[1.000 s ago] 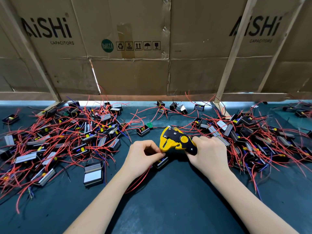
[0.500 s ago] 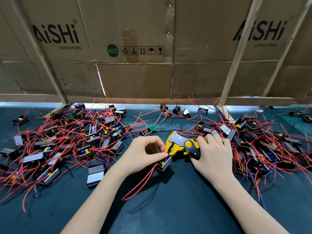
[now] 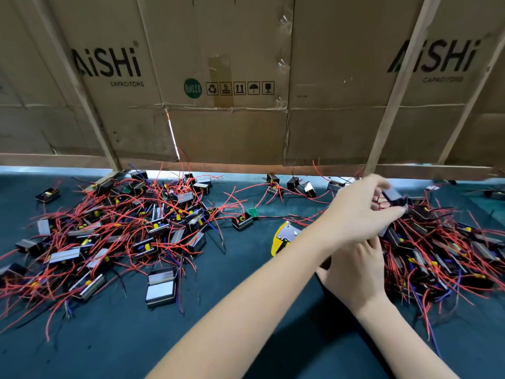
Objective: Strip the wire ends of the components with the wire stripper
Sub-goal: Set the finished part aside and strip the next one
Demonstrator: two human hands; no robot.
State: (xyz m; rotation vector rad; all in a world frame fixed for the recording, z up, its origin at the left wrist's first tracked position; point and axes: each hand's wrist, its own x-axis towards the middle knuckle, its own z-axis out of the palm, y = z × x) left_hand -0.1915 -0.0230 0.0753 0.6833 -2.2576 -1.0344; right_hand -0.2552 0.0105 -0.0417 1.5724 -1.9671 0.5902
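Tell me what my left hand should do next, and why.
Probably bring the component that your left hand pinches above the right pile back to the wire stripper, which your right hand seems to hold, and feed a red wire end into its head.

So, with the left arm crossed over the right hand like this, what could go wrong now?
1. The left hand holds a black component above the right pile; its red wires may snag in that tangle and drag others along.
2. The left forearm hides most of the wire stripper and the right hand on it, so the grip could slip unseen.
3. The picture is blurred there, so the hold on the component may be loose.
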